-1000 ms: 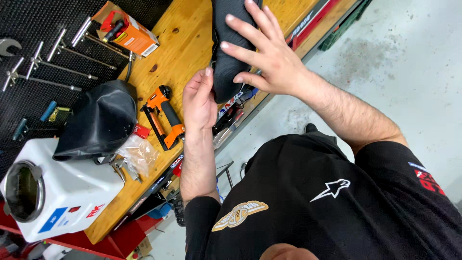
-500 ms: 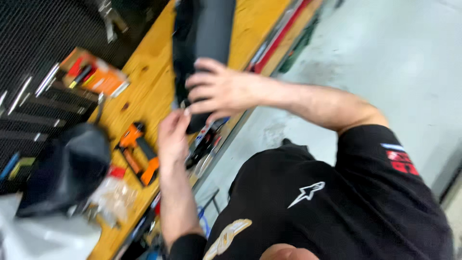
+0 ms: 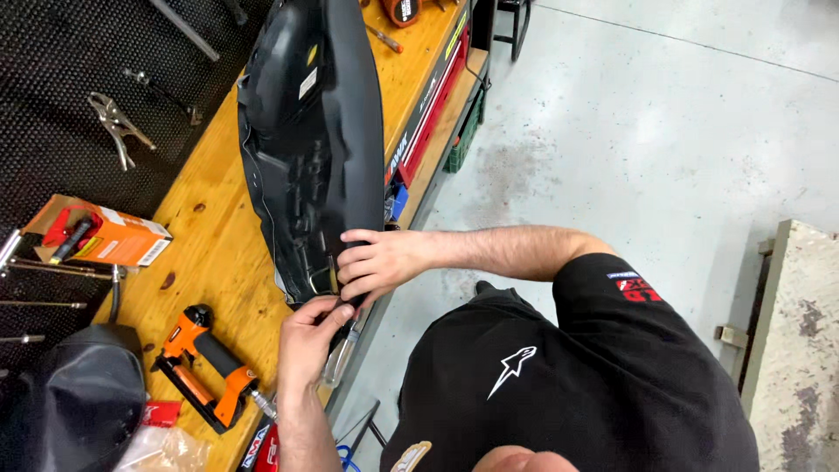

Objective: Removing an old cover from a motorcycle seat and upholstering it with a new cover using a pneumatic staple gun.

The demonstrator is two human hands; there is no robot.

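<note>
Since 1 second earlier, the right hand (image 3: pixel 377 262) had dropped from an open spread to grip the near end of the black seat (image 3: pixel 315 149) lying on the bench (image 3: pixel 218 253), the left hand (image 3: pixel 306 336) pinching its edge just below.

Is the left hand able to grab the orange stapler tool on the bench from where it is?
Probably yes. The left hand is at the near end of the black seat, and the orange stapler tool lies close beside it on the wooden bench, with only bare wood between them.
</note>
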